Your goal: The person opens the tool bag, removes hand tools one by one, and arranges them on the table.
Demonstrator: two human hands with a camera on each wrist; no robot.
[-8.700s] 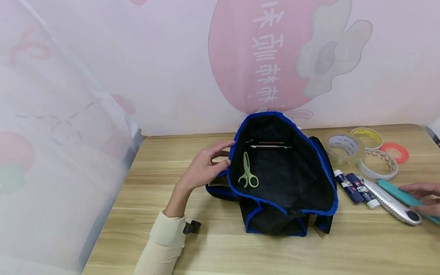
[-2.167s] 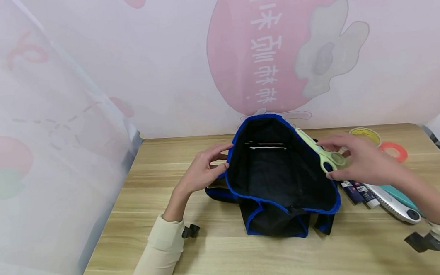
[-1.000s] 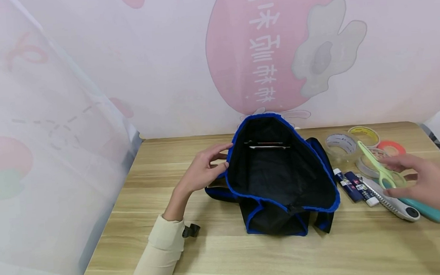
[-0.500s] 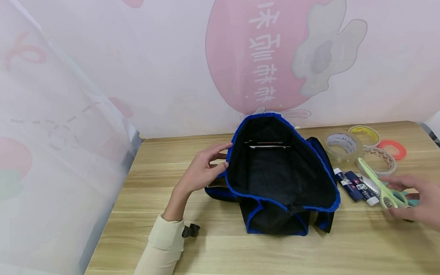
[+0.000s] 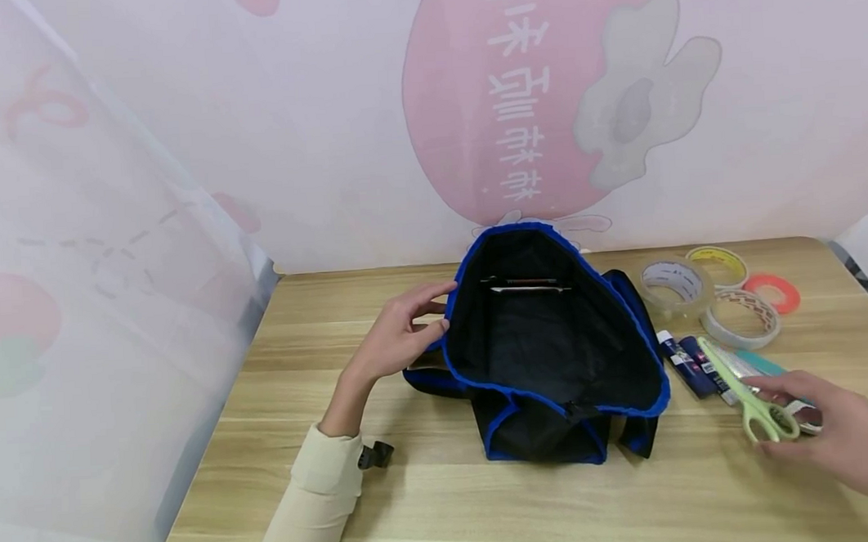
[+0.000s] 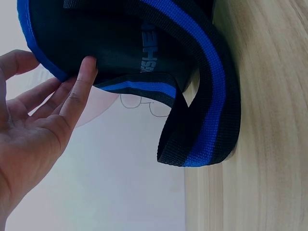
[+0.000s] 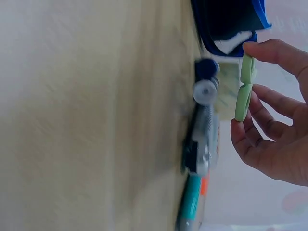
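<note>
A black cloth tool bag with blue trim stands with its mouth spread. Two slim items, one brownish and one pale, lie inside against the far wall. My left hand touches the bag's left rim from outside, its fingers spread and fairly straight; in the left wrist view a fingertip rests on the outer wall. To the right, my right hand pinches light-green scissors by the handle loops, blades pointing away. The scissors are over a silver utility knife and partly cover it.
Two blue glue sticks and a turquoise cutter lie beside the silver knife. Behind them sit a clear tape roll, a yellow-cored roll, a white roll and a red roll. A strap loops from the bag.
The scissors came out of the bag in my right hand, moved right, then down toward the knives. The turquoise cutter has left that hand. My left hand stays at the rim.
</note>
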